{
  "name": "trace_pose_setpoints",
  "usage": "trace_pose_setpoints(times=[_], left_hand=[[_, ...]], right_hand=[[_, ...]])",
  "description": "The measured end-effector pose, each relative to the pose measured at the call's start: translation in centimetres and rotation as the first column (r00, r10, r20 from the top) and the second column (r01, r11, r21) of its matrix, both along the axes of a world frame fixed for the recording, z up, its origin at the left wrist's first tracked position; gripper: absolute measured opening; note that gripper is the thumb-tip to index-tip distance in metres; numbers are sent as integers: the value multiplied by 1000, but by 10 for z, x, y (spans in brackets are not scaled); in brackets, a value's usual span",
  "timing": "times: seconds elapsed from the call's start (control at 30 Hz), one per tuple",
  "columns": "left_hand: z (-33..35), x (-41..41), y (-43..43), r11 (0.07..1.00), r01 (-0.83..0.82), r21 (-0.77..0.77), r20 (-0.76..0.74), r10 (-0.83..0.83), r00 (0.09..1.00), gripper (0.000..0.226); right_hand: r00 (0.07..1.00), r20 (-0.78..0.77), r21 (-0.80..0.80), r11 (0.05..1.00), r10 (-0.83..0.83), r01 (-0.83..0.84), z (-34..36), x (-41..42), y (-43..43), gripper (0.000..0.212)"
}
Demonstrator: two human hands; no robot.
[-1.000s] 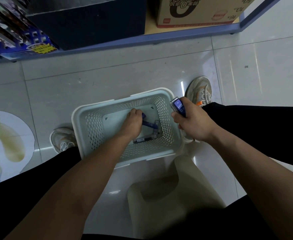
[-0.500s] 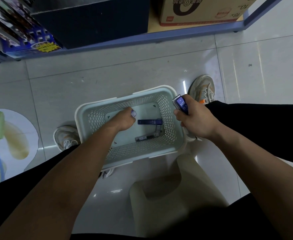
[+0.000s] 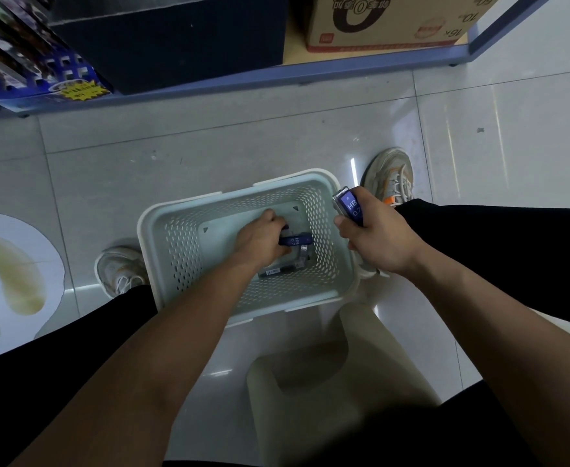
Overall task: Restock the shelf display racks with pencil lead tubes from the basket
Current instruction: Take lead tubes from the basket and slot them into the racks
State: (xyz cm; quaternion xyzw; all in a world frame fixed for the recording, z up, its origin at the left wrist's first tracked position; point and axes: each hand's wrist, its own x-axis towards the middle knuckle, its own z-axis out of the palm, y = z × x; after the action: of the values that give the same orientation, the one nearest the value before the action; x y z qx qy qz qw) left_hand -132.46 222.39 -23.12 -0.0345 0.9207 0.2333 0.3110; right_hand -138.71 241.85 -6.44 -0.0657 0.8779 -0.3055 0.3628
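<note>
A pale green perforated basket (image 3: 182, 251) stands on the tiled floor between my feet. My left hand (image 3: 260, 241) is down inside it, fingers curled round a blue lead tube (image 3: 295, 240) marked HB 0.7. Below that tube lie a dark tube (image 3: 276, 272) and a grey one (image 3: 303, 256) on the basket floor. My right hand (image 3: 374, 237) hovers over the basket's right rim and grips a small stack of blue HB tubes (image 3: 350, 206), their ends sticking up past my thumb.
A blue-edged bottom shelf (image 3: 276, 79) runs across the top, holding a cardboard box (image 3: 388, 21) and a blue display box (image 3: 44, 79). A cream plastic stool (image 3: 327, 392) sits under me. A round floor sticker (image 3: 10, 281) lies left. My shoes (image 3: 391, 178) flank the basket.
My left hand, which had drawn back to the basket's left side, has moved right again and closed on the blue tube. My right hand has held its stack in place.
</note>
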Motion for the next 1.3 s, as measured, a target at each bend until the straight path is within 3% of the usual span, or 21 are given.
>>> trace_pose_setpoints(times=[0.3,0.4,0.53,0.77,0.93,1.13,1.3], left_hand=[[2,-3,-4,985,-30,168,230,-9,973,45],[2,7,-4,991,-4,135,237,-29,971,31],[1,19,-5,996,6,94,264,-31,964,44],[-1,23,3,992,-57,113,307,20,951,31],[14,9,1,956,-162,244,355,68,932,24],[68,-9,-16,782,-445,437,481,215,850,21],[132,-6,-10,480,-668,569,553,378,742,20]], right_hand=[[1000,-2,5,1000,8,-8,1,0,-2,24],[1000,-4,6,1000,11,-11,1,1,-1,24],[1000,12,3,1000,9,-9,3,0,-2,26],[1000,14,4,1000,5,-6,3,0,-2,26],[1000,16,14,1000,18,-18,4,-1,-3,25],[999,31,-40,999,-11,12,14,-1,-15,21],[981,158,-179,973,-114,142,35,10,-27,9]])
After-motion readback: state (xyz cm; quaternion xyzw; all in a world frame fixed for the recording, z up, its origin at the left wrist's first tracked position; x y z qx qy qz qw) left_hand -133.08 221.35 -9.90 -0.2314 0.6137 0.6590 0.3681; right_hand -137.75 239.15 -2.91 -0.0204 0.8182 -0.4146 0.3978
